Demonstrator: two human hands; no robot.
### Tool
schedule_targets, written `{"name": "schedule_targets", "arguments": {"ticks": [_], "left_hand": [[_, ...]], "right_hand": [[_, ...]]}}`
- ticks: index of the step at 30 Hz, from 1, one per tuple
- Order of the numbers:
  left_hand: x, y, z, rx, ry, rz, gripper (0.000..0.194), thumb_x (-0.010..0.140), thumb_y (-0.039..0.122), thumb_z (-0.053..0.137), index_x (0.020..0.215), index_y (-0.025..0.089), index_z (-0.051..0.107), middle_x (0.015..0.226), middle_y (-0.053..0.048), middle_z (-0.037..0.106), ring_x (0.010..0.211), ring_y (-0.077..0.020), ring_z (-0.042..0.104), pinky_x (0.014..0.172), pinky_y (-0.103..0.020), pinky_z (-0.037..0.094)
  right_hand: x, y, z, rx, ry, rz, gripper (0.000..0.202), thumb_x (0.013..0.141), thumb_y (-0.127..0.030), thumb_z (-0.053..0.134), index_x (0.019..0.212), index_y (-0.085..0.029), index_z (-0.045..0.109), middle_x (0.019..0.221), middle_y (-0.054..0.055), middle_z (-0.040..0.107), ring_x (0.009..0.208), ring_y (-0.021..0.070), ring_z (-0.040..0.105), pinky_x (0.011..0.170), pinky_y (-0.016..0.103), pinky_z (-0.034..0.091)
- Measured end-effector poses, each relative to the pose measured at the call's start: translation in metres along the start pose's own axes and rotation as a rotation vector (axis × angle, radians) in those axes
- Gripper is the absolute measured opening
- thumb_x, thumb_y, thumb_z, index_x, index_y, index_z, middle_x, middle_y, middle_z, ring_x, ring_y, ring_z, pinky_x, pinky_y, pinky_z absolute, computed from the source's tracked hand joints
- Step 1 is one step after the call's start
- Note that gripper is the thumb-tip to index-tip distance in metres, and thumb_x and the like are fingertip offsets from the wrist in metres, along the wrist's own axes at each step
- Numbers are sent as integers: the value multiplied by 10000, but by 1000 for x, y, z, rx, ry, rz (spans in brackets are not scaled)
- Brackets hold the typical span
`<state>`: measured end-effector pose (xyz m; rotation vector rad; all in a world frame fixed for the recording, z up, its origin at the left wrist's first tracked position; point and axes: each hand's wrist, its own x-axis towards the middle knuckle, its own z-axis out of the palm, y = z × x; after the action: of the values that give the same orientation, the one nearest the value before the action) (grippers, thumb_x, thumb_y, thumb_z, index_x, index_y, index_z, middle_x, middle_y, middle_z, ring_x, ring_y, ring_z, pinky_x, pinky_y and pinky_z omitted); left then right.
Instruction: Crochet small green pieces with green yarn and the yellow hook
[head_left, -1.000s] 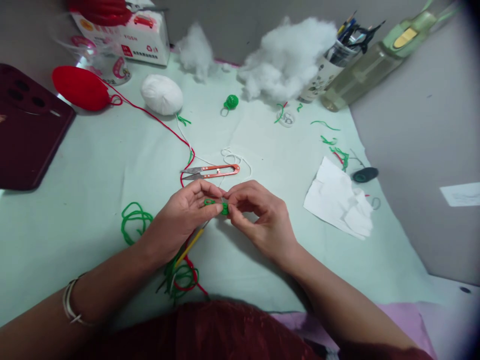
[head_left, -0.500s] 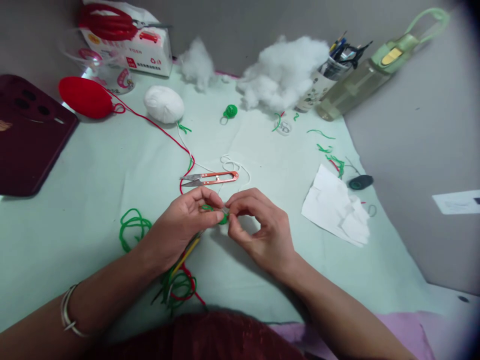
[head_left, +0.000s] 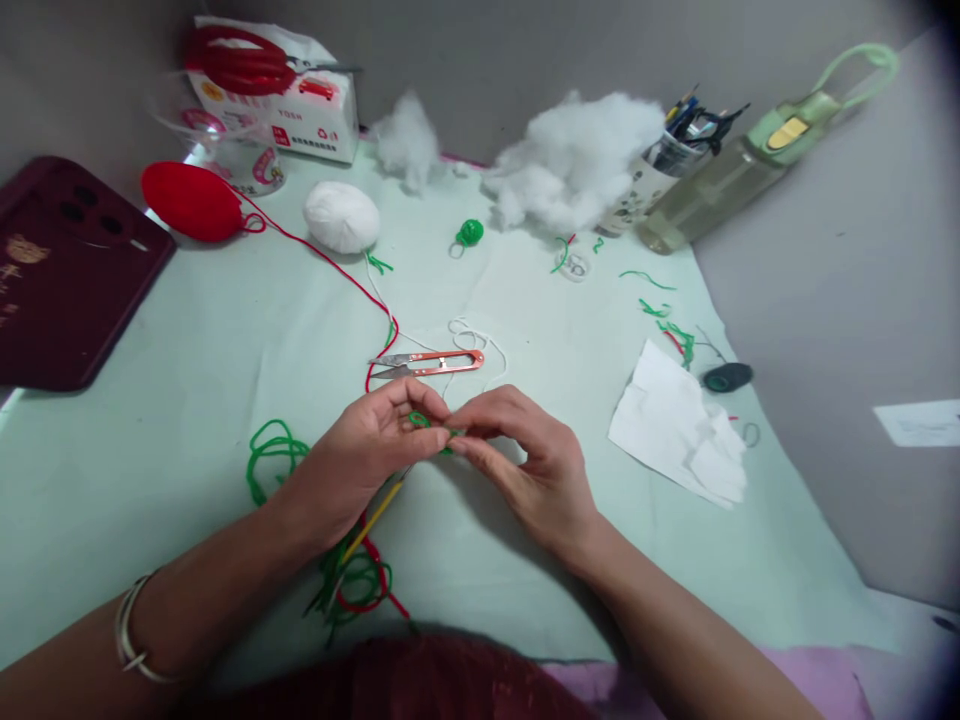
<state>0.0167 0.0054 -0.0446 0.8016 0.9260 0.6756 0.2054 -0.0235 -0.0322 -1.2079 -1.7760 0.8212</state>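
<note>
My left hand [head_left: 386,440] is closed, its thumb and fingers pinching a small green yarn piece [head_left: 419,420] that is mostly hidden. From the other side my right hand [head_left: 529,460] pinches the same piece, both sets of fingertips meeting over it. A yellow-handled crochet hook [head_left: 373,520] shows below my left hand; whether that hand touches it I cannot tell. Just beyond my fingers lie orange thread snips [head_left: 442,362], blades pointing left. Under my left wrist is a tangle of green and red yarn [head_left: 364,585], and a loose loop of green yarn [head_left: 274,450] lies to the left.
Red yarn [head_left: 191,202], a white yarn ball [head_left: 343,217] and a maroon phone [head_left: 82,270] are on the left. White stuffing [head_left: 577,160], a small green crocheted ball [head_left: 470,233], a pen cup [head_left: 645,185] and a bottle [head_left: 720,180] stand behind. Torn paper [head_left: 675,425] lies right.
My right thumb and fingers have closed together onto the green piece, against my left fingertips. The whole view has shifted slightly, with objects appearing a little lower and to the right.
</note>
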Motion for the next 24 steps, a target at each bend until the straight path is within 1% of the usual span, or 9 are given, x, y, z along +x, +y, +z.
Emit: {"name": "schedule_targets", "arguments": {"ticks": [3,6,12,16,18,20,21,22,24], "left_hand": [[0,0,2,13,-6,-8,189,816,253,800,916,218,644,828,32,615,756,-128,522,702,-255,408],[-1,3,4,-4,-14,3,174,789,222,787,877,215,637,836,30,615,756,-130,514,701,-259,403],[-1,10,0,-25,6,22,177,742,194,795,814,221,636,825,37,575,729,-134,477,676,-270,383],[-1,9,-4,-34,-3,17,164,774,217,797,836,223,646,826,38,577,737,-133,476,694,-272,382],[0,9,-3,-39,-3,18,160,787,224,797,845,221,648,814,40,582,741,-130,484,710,-271,387],[-1,10,-2,-47,-4,22,154,791,221,792,836,216,645,810,37,595,752,-131,503,726,-274,393],[-1,11,-1,-50,-2,27,151,788,217,789,828,213,644,810,34,601,753,-133,511,728,-277,396],[-2,11,0,-51,0,32,148,785,214,788,821,211,644,809,32,605,751,-134,516,729,-281,399],[-3,11,0,-53,10,41,148,779,213,790,806,206,645,802,29,604,746,-137,522,731,-287,404]], "right_hand": [[-1,-1,1,-107,-20,-66,142,998,-136,604,907,-225,666,844,24,704,813,148,657,733,278,557],[-1,-1,2,-170,-9,-96,155,1005,-128,555,893,-218,614,804,17,642,765,142,602,692,268,511],[0,-4,0,-48,23,81,163,1010,-182,549,855,-218,581,801,-2,590,722,129,551,676,274,468],[2,-3,-3,15,-2,129,151,1003,-210,589,853,-216,603,810,-2,612,724,128,571,682,275,483],[4,4,-5,-16,25,131,158,1004,-223,602,846,-222,615,808,1,635,729,134,598,688,279,501],[8,14,-6,-148,86,83,135,1015,-232,590,894,-231,649,869,26,681,794,159,642,733,304,532],[11,19,-5,-247,110,33,114,1020,-228,576,961,-237,673,943,50,709,865,181,663,777,328,547],[13,25,-5,-350,106,-19,136,1022,-215,562,1072,-243,685,1059,80,728,973,208,675,843,360,558],[18,33,-2,-506,14,-115,305,1023,-165,519,1292,-245,637,1275,119,709,1179,252,637,970,418,548]]}}
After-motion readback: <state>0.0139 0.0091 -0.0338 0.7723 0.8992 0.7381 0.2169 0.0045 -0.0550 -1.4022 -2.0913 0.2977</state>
